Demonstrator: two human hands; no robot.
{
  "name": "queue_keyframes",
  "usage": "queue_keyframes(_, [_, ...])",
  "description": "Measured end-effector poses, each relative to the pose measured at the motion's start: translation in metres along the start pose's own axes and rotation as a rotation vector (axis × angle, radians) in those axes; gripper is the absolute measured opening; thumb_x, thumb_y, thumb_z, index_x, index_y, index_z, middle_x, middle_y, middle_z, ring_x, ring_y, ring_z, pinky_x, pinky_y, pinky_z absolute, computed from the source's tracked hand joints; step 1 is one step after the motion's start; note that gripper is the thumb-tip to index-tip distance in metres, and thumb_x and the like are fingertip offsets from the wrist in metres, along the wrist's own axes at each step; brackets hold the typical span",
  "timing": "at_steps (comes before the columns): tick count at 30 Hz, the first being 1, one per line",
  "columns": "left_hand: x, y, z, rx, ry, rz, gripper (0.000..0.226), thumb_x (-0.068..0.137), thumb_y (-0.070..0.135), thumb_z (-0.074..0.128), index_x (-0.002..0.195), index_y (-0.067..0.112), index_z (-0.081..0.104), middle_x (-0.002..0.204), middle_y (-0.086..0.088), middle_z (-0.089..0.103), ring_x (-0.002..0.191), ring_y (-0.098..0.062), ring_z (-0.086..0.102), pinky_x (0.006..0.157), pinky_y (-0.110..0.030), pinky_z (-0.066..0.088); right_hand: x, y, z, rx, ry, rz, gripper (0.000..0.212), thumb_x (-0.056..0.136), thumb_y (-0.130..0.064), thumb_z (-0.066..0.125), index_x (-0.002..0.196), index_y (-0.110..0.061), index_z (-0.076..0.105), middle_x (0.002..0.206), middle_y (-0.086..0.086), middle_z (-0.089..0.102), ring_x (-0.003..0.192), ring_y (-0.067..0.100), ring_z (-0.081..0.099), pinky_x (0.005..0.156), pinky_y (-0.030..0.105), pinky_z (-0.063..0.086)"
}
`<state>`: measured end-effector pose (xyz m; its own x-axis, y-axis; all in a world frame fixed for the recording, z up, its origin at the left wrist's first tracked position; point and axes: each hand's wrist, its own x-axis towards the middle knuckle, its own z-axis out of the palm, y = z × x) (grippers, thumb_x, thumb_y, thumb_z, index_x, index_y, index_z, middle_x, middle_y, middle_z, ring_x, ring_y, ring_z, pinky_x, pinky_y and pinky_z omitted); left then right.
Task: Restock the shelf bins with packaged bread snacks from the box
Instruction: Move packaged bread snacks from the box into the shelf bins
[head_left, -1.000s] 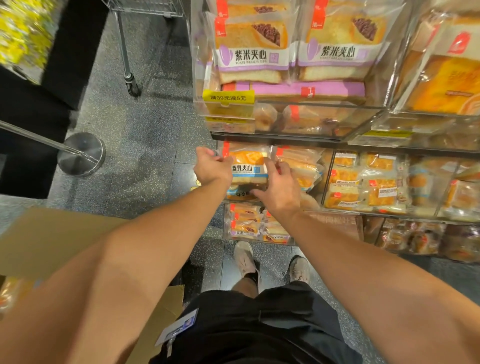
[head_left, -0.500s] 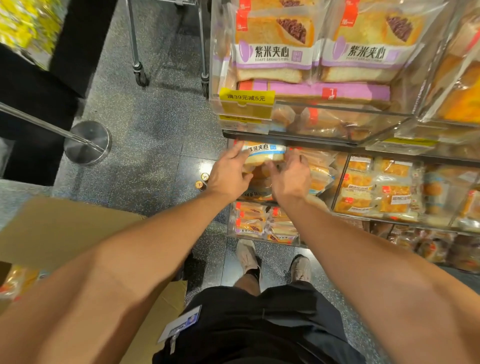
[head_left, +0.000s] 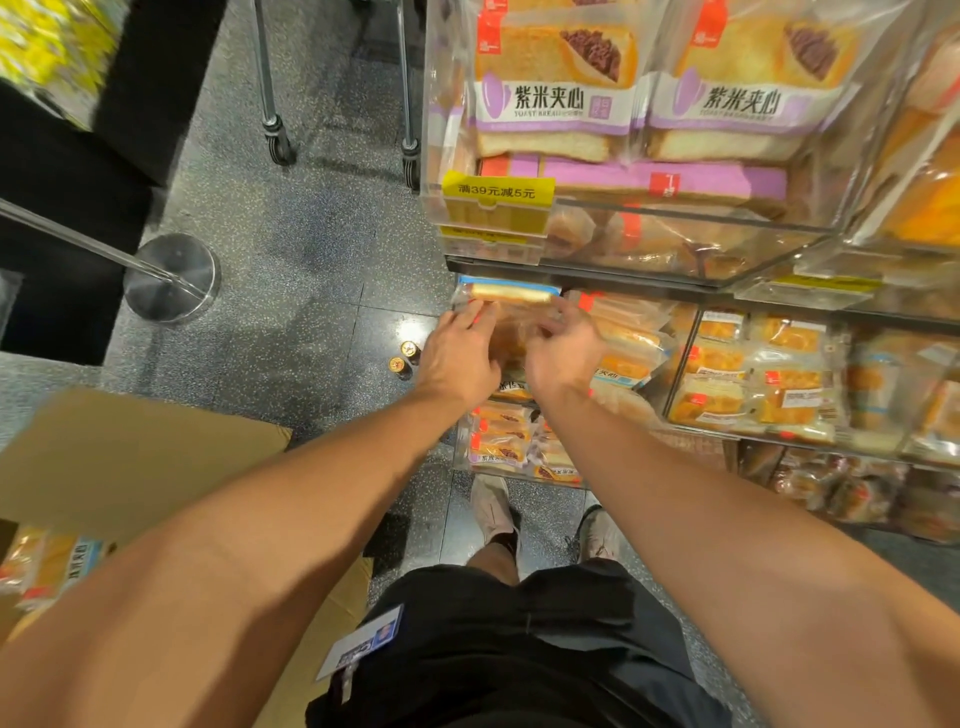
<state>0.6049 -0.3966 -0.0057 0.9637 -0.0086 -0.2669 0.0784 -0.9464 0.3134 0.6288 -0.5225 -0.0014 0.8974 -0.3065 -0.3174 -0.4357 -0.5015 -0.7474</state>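
The clear-wrapped bread snack with the blue top edge (head_left: 506, 292) stands on end at the back of the middle clear plastic shelf bin (head_left: 631, 358), tucked just under the shelf above. Both hands work at it from the front: the left hand (head_left: 460, 358) has its fingers stretched forward against the pack's left side, a flat, pressing grip rather than a clasp, and the right hand (head_left: 563, 353) pinches the crinkled wrapper near the pack's right corner. To my eye the pack lies just beyond the fingertips, touching them. Seating it well means nudging it back evenly and keeping it upright. The open brown cardboard box (head_left: 130, 457) with more packs waits at the person's left.
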Motion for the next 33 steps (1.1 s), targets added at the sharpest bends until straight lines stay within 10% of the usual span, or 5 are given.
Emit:
queue_keyframes(8, [0.002, 0.010, -0.009, -0.026, 0.051, -0.024, 0.055, 0.090, 0.038, 0.062, 0.140, 0.019, 0.050, 0.141, -0.003, 0.050, 0.124, -0.028, 0.047, 0.101, -0.042, 0.048, -0.014, 0.016, -0.045, -0.195, -0.009, -0.291, 0.038, 0.077, -0.011, 0.074, 0.116, -0.010, 0.069, 0.109, 0.003, 0.066, 0.086, 0.012, 0.058, 0.081, 0.013, 0.041])
queue_keyframes(16, [-0.030, 0.028, -0.001, -0.119, 0.021, 0.050, 0.035, 0.088, 0.028, 0.066, 0.122, 0.018, 0.063, 0.126, -0.004, 0.057, 0.117, -0.028, 0.052, 0.098, -0.042, 0.049, -0.022, 0.086, -0.116, -0.789, -0.221, -0.480, 0.041, 0.081, -0.030, 0.071, 0.119, -0.018, 0.065, 0.120, 0.003, 0.059, 0.112, 0.026, 0.053, 0.095, 0.045, 0.046])
queue_keyframes(33, [-0.315, -0.152, 0.000, -0.529, 0.331, -0.942, 0.023, 0.086, 0.027, 0.060, 0.105, 0.016, 0.068, 0.106, -0.009, 0.070, 0.094, -0.029, 0.066, 0.081, -0.043, 0.055, -0.225, -0.022, 0.084, -0.662, -0.930, -1.182, 0.039, 0.085, -0.024, 0.070, 0.121, -0.013, 0.061, 0.118, 0.010, 0.059, 0.110, 0.031, 0.055, 0.088, 0.038, 0.047])
